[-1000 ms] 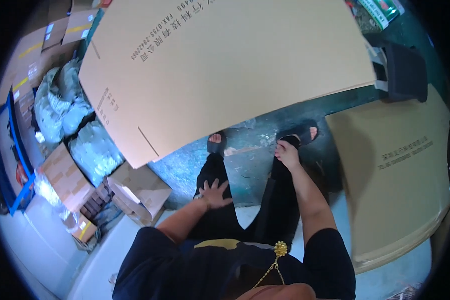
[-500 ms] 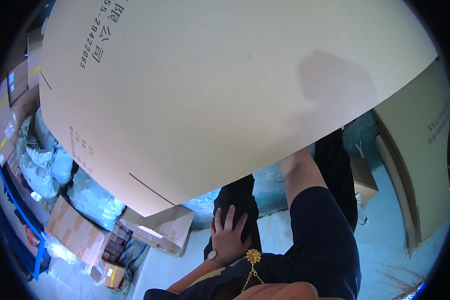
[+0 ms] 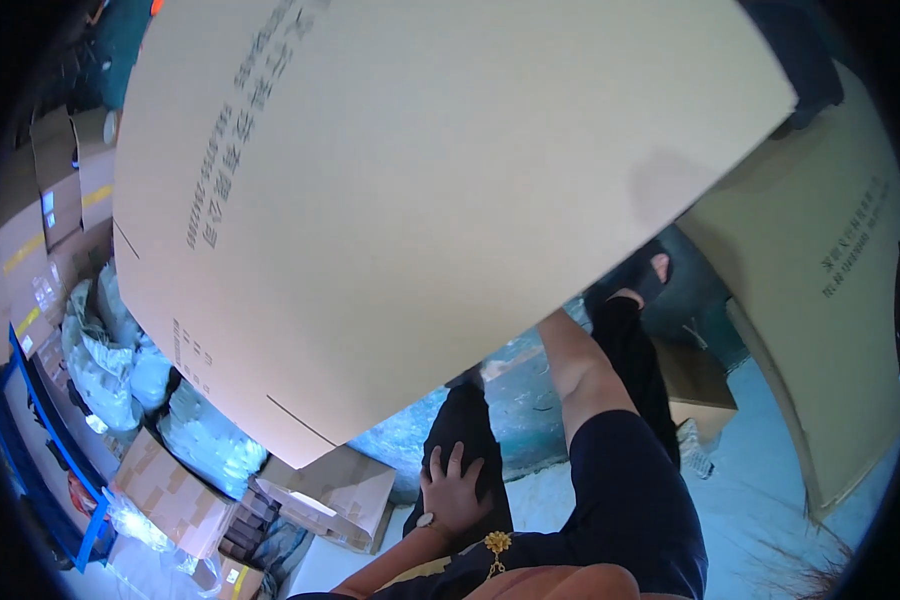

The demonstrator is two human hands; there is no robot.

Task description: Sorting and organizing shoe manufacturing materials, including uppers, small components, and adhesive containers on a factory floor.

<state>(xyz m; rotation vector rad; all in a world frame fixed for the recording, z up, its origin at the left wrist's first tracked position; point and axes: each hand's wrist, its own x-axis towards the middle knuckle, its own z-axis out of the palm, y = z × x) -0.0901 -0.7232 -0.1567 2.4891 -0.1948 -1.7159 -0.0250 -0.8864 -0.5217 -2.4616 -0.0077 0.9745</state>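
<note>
A large tan cardboard sheet point(image 3: 450, 200) with dark print on its left part fills the upper middle of the head view. My right forearm point(image 3: 576, 365) reaches up under its near edge. The sheet hides my right hand, so its grip does not show. My left hand point(image 3: 455, 490), a watch at its wrist, rests on the black trouser leg with fingers spread. It holds nothing and is apart from the cardboard.
More printed cardboard sheets point(image 3: 810, 260) lean at the right. A small carton point(image 3: 695, 385) stands beside my leg. At the left are pale plastic bags point(image 3: 205, 435), a taped carton point(image 3: 175, 490), stacked boxes point(image 3: 60, 190) and a blue metal frame point(image 3: 55, 430). An opened carton point(image 3: 335, 490) lies lower left.
The sheet has shifted, its right corner moving left and its print lower in view. More of the leaning sheets and a foot now show at the right. My left hand stays on the leg.
</note>
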